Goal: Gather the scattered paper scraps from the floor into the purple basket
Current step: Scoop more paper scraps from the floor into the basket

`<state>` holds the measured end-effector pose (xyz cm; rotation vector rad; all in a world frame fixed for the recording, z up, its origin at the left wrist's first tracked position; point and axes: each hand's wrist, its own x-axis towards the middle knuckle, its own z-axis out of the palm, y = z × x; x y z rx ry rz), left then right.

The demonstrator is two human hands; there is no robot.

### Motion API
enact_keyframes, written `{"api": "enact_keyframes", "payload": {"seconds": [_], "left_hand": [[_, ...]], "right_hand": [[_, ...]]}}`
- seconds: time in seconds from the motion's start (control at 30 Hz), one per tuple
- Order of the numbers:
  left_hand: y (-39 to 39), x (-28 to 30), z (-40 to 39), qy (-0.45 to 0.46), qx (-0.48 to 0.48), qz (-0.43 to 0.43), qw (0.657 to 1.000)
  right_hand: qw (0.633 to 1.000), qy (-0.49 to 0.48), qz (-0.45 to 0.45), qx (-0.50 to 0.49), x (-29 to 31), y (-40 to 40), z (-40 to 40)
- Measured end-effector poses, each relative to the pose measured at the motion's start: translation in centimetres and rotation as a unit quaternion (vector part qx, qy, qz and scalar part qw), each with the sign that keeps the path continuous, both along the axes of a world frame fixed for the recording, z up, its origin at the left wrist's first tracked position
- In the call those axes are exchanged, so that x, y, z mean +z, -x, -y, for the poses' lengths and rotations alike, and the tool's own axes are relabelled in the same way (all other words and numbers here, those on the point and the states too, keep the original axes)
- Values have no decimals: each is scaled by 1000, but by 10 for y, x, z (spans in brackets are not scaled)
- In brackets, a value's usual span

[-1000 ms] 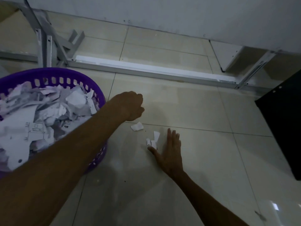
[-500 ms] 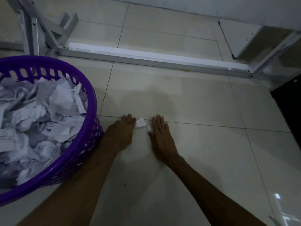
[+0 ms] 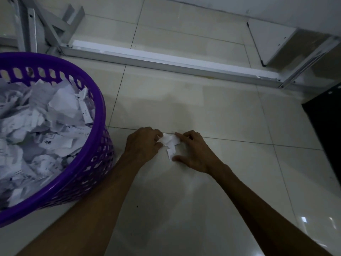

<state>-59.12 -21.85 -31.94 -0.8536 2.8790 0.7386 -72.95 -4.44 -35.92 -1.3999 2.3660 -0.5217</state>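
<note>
A few white paper scraps (image 3: 170, 143) lie bunched together on the tiled floor, between my two hands. My left hand (image 3: 143, 145) has its fingers curled onto the left side of the scraps. On their right side my right hand (image 3: 195, 150) cups them, forefinger along the top and thumb at the bottom. The purple basket (image 3: 96, 163) stands to the left of my left forearm, heaped with torn white paper (image 3: 42, 122).
A grey metal frame (image 3: 166, 60) runs across the floor beyond the hands, with upright legs at the far left (image 3: 27, 24). A black object (image 3: 328, 130) stands at the right edge. A white wall (image 3: 276, 8) is at the back.
Both hands have closed in from flat on the floor, pushing the separate scraps into one bunch and curling round it. The view has moved nearer.
</note>
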Motion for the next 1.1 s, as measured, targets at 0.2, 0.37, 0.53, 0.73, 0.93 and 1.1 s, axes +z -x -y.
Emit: {"api": "enact_keyframes", "payload": {"seconds": [0.2,0.37,0.53,0.73,0.93,1.1], "left_hand": [[5,1,-4,-16,4,-21,1000],[8,-2,-6,-14,27,-37,999],[12,-3,-9,-3,72,-44,996],[10,-5,-9,0,94,-45,995],[6,-4,-6,-38,84,-35,995],[5,-5,-5,-75,97,-33,992]], "right_hand": [[999,26,-9,-29,-4,-5,9],[998,46,43,-14,6,-8,14],[1000,-8,3,20,12,-13,19],[999,29,-7,-25,11,-31,19],[998,29,-4,-53,16,-33,29],[999,6,-32,-37,13,-32,34]]}}
